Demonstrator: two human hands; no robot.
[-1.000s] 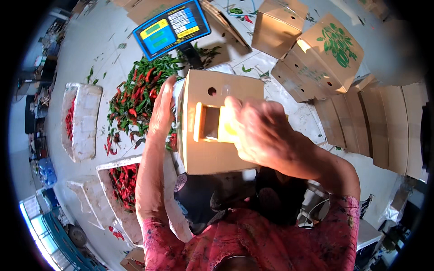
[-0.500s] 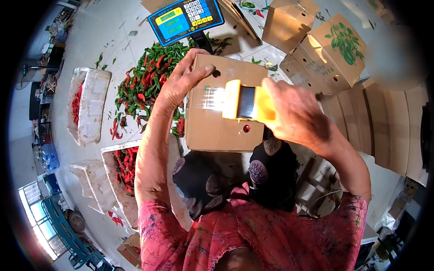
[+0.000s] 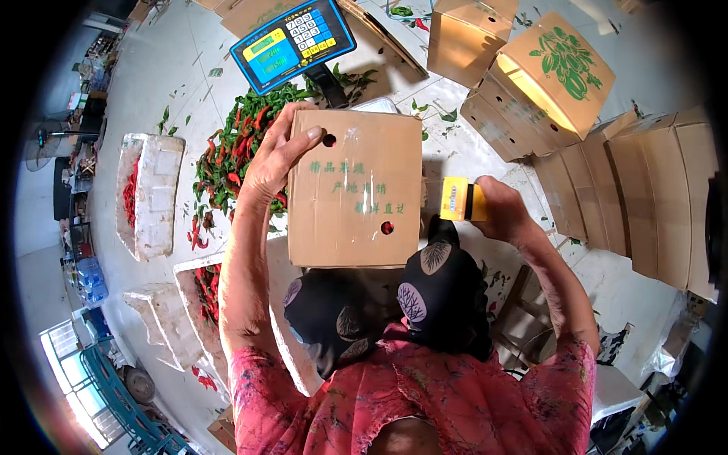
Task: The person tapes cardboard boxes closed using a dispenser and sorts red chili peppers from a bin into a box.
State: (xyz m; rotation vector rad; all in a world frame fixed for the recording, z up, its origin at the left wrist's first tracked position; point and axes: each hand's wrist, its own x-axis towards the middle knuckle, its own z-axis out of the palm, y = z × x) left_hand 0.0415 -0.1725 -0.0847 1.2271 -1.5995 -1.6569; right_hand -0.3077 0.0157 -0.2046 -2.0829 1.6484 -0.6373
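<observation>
A closed cardboard carton (image 3: 353, 189) with green print and two round holes stands in front of my knees, and something red shows through its lower hole. My left hand (image 3: 284, 152) grips the carton's upper left edge, thumb on the top face and fingers down the side. Shiny clear tape (image 3: 350, 163) runs along the top face. Just off the carton's right side, my right hand (image 3: 504, 211) is closed around a yellow tape dispenser (image 3: 457, 199). A faint clear strip seems to stretch between the dispenser and the carton's edge.
A blue weighing-scale display (image 3: 294, 45) rises behind the carton. Green and red peppers (image 3: 243, 144) lie heaped at the left, near white foam boxes (image 3: 155, 197) holding red peppers. Open cartons (image 3: 523, 98) and a row of upright cartons (image 3: 629, 189) stand at the right.
My right hand has carried the tape dispenser rightward off the carton's top face, uncovering its green print. My left hand keeps its hold on the upper left edge. The view has shifted slightly.
</observation>
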